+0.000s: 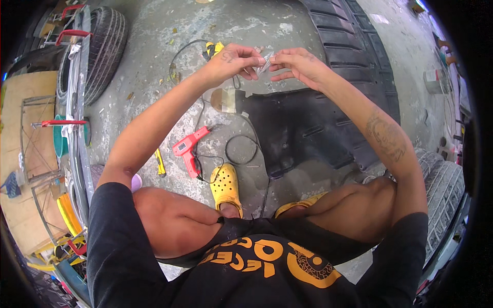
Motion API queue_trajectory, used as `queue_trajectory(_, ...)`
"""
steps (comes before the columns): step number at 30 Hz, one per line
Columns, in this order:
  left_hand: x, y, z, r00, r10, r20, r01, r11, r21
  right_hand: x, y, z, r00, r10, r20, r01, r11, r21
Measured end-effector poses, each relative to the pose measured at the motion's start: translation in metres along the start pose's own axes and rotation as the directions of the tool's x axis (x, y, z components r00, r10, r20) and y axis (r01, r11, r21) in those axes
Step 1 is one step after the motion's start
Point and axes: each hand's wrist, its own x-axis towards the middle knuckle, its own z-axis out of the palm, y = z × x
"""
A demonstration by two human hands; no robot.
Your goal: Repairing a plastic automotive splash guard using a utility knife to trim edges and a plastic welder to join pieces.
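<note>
Out in front of me, above the floor, both hands pinch a small crinkled clear plastic packet. My left hand has thumb and fingers closed on its left side, while my right hand grips the right side with thumb and index finger. What the packet contains is too small to make out. Below and to the right lies a large black plastic panel with a ribbed section. A red gun-shaped tool with a small screen and black cord rests on the floor, nearer me on the left.
Just beyond my left hand is a yellow-and-black tool. A slim yellow tool lies left of the red one. Tyres stand at far left and near right. A metal frame with red clamps runs along the left.
</note>
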Motion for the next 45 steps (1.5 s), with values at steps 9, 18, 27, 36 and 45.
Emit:
queue_trajectory(9, -0.003, 0.005, 0.008, 0.998, -0.058, 0.016, 0.060, 0.990, -0.129, -0.006, -0.004, 0.006, 1.000, -0.024, 0.018, 0.024, 0.999, -0.027)
queue_trajectory(18, 0.000, 0.010, 0.004, 0.998, 0.035, 0.055, -0.042, 0.991, 0.125, -0.004, -0.011, 0.002, 0.999, 0.017, 0.038, -0.006, 0.962, -0.274)
queue_trajectory(27, -0.006, 0.024, 0.004, 0.999, 0.043, 0.029, -0.044, 0.998, 0.052, -0.006, -0.010, -0.001, 0.992, -0.070, 0.103, 0.079, 0.993, -0.085)
queue_trajectory(36, -0.011, 0.041, 0.013, 0.994, 0.094, 0.053, -0.096, 0.995, 0.027, -0.015, -0.022, 0.003, 0.994, -0.042, 0.099, 0.042, 0.999, 0.008)
queue_trajectory(45, -0.007, 0.028, 0.004, 0.998, 0.065, -0.011, -0.063, 0.993, 0.097, -0.016, -0.029, 0.003, 0.992, -0.120, 0.048, 0.128, 0.964, -0.235)
